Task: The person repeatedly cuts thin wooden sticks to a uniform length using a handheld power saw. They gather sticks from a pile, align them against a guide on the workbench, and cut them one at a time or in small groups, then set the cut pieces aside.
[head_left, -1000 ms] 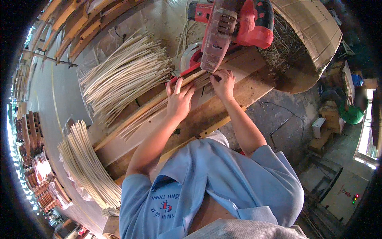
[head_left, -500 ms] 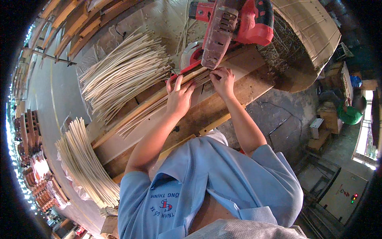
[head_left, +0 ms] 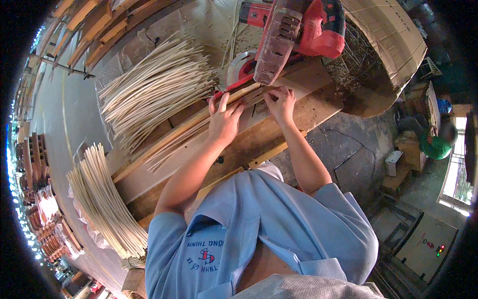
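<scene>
A small bunch of thin, pale rods lies along a wooden fence strip on the workbench. My left hand is closed over the rods, its fingertips reaching onto the strip. Farther right, my right hand pinches at the rods' ends, just below a red miter saw. Its dusty guard hangs very near the right fingertips; the blade's edge is hidden. Behind the strip lies a large pile of similar rods.
Another rod bundle lies at the bench's left end. An open cardboard box with offcuts stands right of the saw. Wooden racks rise at the far left. A person in green sits at the far right.
Both hands keep nearly the same places on the rods. The view has shifted slightly, and the person in green at the far right has changed posture.
</scene>
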`<action>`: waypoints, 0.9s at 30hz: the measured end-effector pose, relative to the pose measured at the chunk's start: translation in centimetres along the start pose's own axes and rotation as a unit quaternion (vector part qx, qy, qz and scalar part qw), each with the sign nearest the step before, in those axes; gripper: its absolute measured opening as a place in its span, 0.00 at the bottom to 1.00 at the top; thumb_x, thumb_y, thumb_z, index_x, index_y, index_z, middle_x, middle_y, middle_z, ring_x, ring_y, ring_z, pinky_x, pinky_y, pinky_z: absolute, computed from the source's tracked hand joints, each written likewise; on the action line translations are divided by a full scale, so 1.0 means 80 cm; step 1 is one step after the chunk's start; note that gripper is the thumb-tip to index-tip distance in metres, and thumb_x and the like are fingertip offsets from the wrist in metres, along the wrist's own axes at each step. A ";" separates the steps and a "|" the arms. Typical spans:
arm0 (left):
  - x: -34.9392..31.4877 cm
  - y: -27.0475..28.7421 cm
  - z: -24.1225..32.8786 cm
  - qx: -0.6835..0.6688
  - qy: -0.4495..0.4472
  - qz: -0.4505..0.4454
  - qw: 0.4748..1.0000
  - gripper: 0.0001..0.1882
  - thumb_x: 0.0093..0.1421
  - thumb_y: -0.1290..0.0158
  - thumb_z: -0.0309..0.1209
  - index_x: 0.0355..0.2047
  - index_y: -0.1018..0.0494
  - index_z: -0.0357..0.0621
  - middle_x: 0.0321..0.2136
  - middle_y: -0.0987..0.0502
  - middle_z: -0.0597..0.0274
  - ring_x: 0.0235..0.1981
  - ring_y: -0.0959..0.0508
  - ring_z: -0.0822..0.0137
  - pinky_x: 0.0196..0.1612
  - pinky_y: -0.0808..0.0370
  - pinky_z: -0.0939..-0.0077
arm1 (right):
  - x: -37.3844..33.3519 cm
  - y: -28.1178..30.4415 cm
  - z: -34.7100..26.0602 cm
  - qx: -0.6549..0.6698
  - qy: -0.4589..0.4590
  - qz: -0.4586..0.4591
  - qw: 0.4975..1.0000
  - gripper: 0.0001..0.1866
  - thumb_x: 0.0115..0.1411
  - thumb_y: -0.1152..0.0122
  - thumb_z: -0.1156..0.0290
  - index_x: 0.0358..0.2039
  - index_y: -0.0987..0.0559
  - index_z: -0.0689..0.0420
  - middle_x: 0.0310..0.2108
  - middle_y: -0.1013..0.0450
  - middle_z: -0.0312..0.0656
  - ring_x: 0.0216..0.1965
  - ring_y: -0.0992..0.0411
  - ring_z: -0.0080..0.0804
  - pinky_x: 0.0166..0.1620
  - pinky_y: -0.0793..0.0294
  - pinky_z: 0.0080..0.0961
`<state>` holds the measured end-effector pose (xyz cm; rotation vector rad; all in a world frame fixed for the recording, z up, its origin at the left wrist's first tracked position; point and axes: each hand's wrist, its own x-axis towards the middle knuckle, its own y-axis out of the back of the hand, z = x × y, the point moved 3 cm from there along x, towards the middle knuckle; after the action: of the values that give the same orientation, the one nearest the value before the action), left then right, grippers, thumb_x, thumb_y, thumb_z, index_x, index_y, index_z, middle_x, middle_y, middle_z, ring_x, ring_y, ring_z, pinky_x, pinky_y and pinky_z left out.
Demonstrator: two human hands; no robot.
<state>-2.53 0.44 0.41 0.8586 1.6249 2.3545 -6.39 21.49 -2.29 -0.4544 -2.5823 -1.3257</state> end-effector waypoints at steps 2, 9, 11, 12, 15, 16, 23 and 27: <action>0.002 0.002 0.002 0.009 0.001 -0.020 1.000 0.16 0.62 0.49 0.28 0.49 0.20 0.50 0.51 0.20 0.67 0.67 0.38 0.52 0.67 0.51 0.30 | -0.001 0.000 0.000 -0.004 0.003 0.003 1.000 0.10 0.55 0.30 0.60 0.34 0.13 0.50 0.39 0.24 0.40 0.47 0.31 0.47 0.54 0.33 0.44; 0.001 0.002 0.002 0.023 0.001 -0.033 0.999 0.16 0.64 0.50 0.29 0.51 0.22 0.49 0.52 0.20 0.67 0.66 0.37 0.52 0.68 0.50 0.32 | -0.003 0.003 -0.001 0.033 -0.015 -0.026 0.999 0.09 0.53 0.29 0.58 0.34 0.12 0.45 0.43 0.24 0.41 0.51 0.32 0.51 0.57 0.33 0.48; 0.002 0.002 0.003 0.019 0.001 -0.027 0.999 0.16 0.64 0.50 0.29 0.51 0.22 0.50 0.53 0.21 0.68 0.66 0.38 0.52 0.68 0.51 0.31 | -0.003 0.003 0.001 0.029 -0.016 -0.025 0.999 0.09 0.54 0.29 0.58 0.34 0.12 0.45 0.43 0.24 0.41 0.51 0.33 0.50 0.57 0.33 0.47; 0.002 0.002 0.003 0.017 0.001 -0.023 1.000 0.16 0.63 0.49 0.29 0.51 0.22 0.50 0.53 0.21 0.68 0.66 0.38 0.52 0.68 0.51 0.31 | -0.003 0.002 0.002 0.024 -0.015 -0.024 0.999 0.09 0.54 0.29 0.58 0.34 0.12 0.45 0.43 0.24 0.41 0.51 0.33 0.50 0.57 0.33 0.47; 0.001 0.001 0.003 0.012 0.002 -0.016 1.000 0.17 0.63 0.49 0.28 0.51 0.22 0.50 0.53 0.21 0.68 0.66 0.38 0.52 0.68 0.51 0.31 | -0.004 0.001 0.005 0.034 -0.019 -0.031 0.999 0.09 0.54 0.30 0.59 0.35 0.12 0.44 0.44 0.25 0.42 0.52 0.33 0.51 0.57 0.33 0.47; 0.002 0.001 0.003 0.012 0.003 -0.016 1.000 0.16 0.63 0.49 0.29 0.51 0.22 0.50 0.53 0.21 0.68 0.66 0.38 0.52 0.68 0.51 0.31 | -0.003 0.001 0.007 0.041 -0.021 -0.035 0.998 0.10 0.54 0.30 0.59 0.36 0.12 0.43 0.44 0.25 0.43 0.52 0.33 0.51 0.57 0.33 0.47; 0.001 -0.002 0.002 0.016 -0.003 -0.019 1.000 0.18 0.60 0.45 0.29 0.51 0.22 0.51 0.53 0.21 0.68 0.67 0.39 0.51 0.65 0.49 0.27 | -0.004 -0.002 0.012 0.021 0.015 -0.018 1.000 0.10 0.54 0.30 0.60 0.36 0.13 0.45 0.46 0.24 0.42 0.54 0.33 0.49 0.59 0.35 0.48; 0.000 -0.003 0.001 0.018 -0.004 -0.008 1.000 0.19 0.59 0.43 0.28 0.51 0.21 0.51 0.52 0.20 0.67 0.67 0.38 0.49 0.64 0.48 0.26 | -0.007 0.000 0.009 0.030 0.009 -0.037 0.999 0.09 0.54 0.30 0.61 0.36 0.13 0.45 0.47 0.24 0.40 0.54 0.33 0.47 0.59 0.36 0.47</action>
<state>-2.50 0.61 0.22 0.8555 1.6687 2.3156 -5.94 21.96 -2.90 -0.3368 -2.6399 -1.2651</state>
